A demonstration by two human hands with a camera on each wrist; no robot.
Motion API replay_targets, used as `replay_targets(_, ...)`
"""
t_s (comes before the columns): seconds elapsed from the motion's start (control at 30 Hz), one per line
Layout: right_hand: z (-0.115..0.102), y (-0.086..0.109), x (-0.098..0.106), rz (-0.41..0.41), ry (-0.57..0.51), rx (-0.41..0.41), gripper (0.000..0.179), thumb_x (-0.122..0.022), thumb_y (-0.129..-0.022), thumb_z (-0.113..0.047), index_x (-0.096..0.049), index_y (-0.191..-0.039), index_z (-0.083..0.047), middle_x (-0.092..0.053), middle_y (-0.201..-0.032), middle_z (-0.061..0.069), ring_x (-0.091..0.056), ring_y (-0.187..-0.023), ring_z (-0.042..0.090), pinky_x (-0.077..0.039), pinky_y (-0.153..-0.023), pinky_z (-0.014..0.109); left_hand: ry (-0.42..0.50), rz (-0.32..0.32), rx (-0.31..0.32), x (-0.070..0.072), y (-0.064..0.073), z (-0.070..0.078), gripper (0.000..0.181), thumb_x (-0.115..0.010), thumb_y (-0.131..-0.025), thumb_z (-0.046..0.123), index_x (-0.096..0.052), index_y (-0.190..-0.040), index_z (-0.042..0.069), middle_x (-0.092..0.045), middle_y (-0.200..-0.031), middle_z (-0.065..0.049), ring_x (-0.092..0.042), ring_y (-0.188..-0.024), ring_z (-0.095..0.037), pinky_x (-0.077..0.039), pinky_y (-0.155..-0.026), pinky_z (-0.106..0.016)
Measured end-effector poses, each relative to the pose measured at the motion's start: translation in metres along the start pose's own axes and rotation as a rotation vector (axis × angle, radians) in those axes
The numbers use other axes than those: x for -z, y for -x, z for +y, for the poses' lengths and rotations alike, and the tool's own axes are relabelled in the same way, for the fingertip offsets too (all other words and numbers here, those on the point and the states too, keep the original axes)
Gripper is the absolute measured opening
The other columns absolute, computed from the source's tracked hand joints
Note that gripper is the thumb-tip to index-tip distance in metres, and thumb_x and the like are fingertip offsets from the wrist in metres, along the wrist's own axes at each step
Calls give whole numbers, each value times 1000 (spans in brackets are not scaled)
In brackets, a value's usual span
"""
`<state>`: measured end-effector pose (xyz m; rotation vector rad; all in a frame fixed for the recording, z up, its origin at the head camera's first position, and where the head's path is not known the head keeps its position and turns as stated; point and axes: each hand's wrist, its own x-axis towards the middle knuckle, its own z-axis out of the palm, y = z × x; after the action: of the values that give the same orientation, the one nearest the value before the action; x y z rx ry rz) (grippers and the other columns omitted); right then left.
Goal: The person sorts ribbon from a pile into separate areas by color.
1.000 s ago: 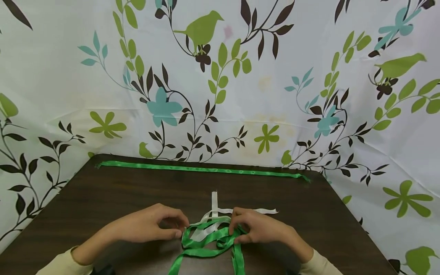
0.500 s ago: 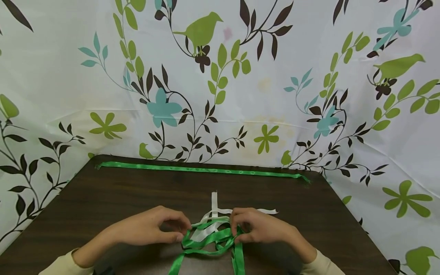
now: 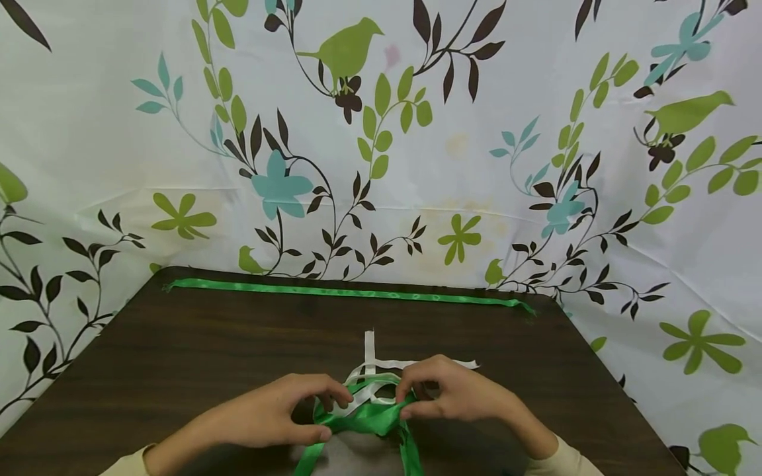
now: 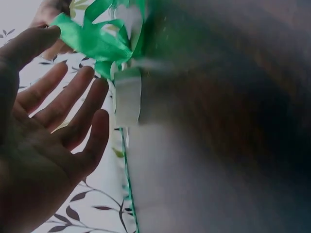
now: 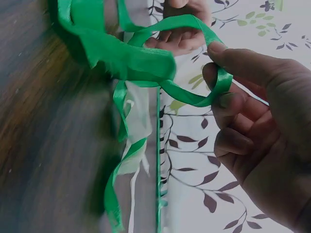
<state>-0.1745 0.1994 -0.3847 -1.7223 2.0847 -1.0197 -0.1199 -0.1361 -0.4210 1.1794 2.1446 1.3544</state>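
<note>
A loose bundle of green satin ribbon [image 3: 374, 419] lies on the table between the two hands, its tails running toward the front edge. My right hand [image 3: 461, 391] pinches a loop of this ribbon between thumb and fingertips, plain in the right wrist view, where the loop [image 5: 187, 22] stands out from a wider green fold. At the bundle's left side is my left hand [image 3: 270, 411], fingers apart and extended; in the left wrist view its thumb tip [image 4: 52, 33] is right at the green ribbon's edge. White ribbon [image 3: 370, 347] is tangled with the green and sticks out behind it.
Another green ribbon [image 3: 357, 293] is stretched along the back edge of the dark wooden table [image 3: 250, 330]. Behind and beside the table hangs white cloth [image 3: 417, 165] printed with birds, leaves and flowers. A white ribbon end [image 3: 464, 364] reaches rightward past the right hand.
My left hand has moved toward the front and right, its fingers spreading. The green loops have gathered into a wider fold between the hands. My right hand keeps its pinch.
</note>
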Motion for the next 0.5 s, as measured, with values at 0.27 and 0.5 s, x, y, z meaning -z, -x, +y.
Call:
replay_targets(0.27,-12,-4,-1,56,-20,56,18,-75,-94,-8,-68,-108,-18,-64,-91,-6,-52,-69,1,-49,-59,23,-70,41,-21,-17,-5,5,46,-65,-103,28,-52,-146,28,-55,-143,7,-49,-128,-18,-44,-99,-44)
replay_targets(0.5,-18,-6,-2,83,-34,62,18,-74,-94,-7,-68,-108,-17,-63,-91,-6,-52,-69,2,-48,-57,22,14,60,-66,-31,-13,11,34,-64,-104,25,-61,-138,25,-64,-128,8,-59,-114,-13,-49,-92,-37)
